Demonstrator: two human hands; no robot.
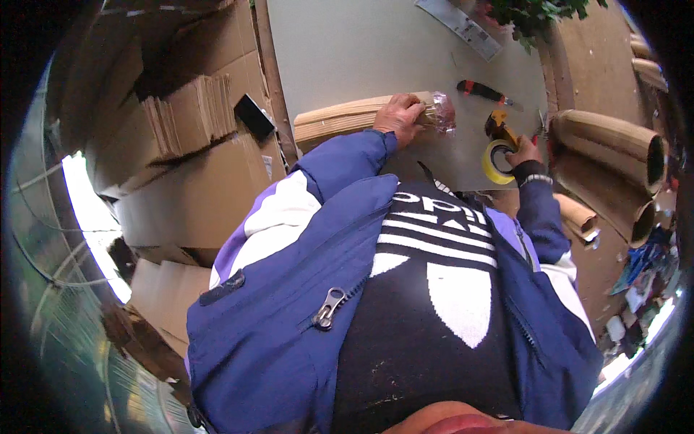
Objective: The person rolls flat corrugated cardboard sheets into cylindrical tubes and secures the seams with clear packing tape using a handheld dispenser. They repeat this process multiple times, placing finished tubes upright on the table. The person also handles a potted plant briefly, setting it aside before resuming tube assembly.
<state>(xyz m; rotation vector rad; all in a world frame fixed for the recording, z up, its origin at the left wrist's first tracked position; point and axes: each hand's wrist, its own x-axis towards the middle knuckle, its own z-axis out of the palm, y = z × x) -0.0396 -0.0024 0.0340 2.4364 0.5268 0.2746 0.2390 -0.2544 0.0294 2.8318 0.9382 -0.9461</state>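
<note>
A long bundle of stacked tan cardboard strips [343,114] lies across the grey table. My left hand [400,119] grips it near its right end, fingers curled over the top. Clear, shiny tape or plastic [443,114] wraps that end, just past my fingers. To the right, my right hand [524,153] is closed on a yellow-orange tape dispenser [500,129] that carries a roll of yellowish tape [497,163]. The dispenser and roll are apart from the bundle. My right fingers are partly hidden behind the dispenser.
A black-and-red utility knife [483,92] lies beyond the dispenser. Farther back are a pale flat strip [463,27] and green leaves [535,14]. Rolled brown cardboard [607,141] stands at the right. Cardboard boxes [195,195] fill the left side, with a black phone-like slab [254,118] on them.
</note>
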